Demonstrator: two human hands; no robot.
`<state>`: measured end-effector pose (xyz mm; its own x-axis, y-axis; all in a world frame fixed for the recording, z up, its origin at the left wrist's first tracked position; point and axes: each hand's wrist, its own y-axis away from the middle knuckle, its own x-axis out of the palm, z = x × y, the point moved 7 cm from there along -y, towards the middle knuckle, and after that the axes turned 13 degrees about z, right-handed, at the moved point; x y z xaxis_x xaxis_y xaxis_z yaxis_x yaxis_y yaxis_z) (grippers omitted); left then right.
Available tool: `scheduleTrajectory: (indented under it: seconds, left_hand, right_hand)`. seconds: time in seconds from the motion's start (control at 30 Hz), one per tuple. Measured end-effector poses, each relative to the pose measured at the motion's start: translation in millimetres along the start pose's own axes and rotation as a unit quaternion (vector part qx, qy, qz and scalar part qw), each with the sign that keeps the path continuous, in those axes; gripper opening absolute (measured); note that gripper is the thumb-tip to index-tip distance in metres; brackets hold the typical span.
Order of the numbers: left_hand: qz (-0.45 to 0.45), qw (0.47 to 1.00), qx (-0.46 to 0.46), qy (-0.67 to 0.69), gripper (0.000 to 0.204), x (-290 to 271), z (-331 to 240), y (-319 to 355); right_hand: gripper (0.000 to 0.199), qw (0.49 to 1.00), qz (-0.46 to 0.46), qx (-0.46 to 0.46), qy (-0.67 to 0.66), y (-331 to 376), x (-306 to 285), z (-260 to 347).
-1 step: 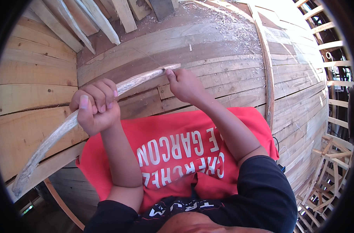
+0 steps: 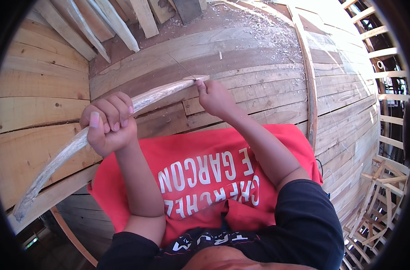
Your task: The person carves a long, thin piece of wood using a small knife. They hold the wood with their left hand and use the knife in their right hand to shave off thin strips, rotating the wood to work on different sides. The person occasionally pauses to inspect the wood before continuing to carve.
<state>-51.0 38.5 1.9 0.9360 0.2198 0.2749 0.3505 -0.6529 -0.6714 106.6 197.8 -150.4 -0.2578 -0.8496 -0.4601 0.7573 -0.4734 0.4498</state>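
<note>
A long, curved, pale wooden stick [image 2: 169,89] runs from the lower left to the middle of the head view. My left hand [image 2: 110,119] is wrapped round it, thumb up. At the stick's far right end is my right hand [image 2: 214,95], closed, its thumb pressed near the tip. From under that thumb a thin dark strip [image 2: 183,68] juts up and left across the stick, like a blade seen edge-on; its handle is hidden in the fist. The stick's tip shows a paler, flat cut face. Red cloth [image 2: 205,153] with white lettering covers my lap.
Wood shavings [image 2: 270,33] litter the plank floor [image 2: 254,81] ahead. Several wooden pieces [image 2: 144,18] lie at the upper left, beside a plank wall [image 2: 43,112]. A narrow batten [image 2: 306,67] crosses the floor to the right. Wooden frames [image 2: 380,193] stand at the far right.
My right hand and the thin strip have slid slightly right along the stick toward its tip. My left hand has shifted a little left, still gripping the stick.
</note>
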Motion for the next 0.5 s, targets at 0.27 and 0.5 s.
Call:
scheduleTrajectory:
  seconds: [0.27,0.5]
  left_hand:
    - [-0.021,1.0,0.005,-0.022,0.029,-0.5,-0.8,-3.1]
    - [-0.045,0.998,-0.002,-0.032,0.029,0.1,-0.8,-2.0]
  right_hand:
    - [0.061,0.998,-0.027,-0.033,-0.044,-1.8,-1.1,-0.6]
    - [0.057,0.997,-0.046,-0.05,0.044,4.8,-3.8,12.9]
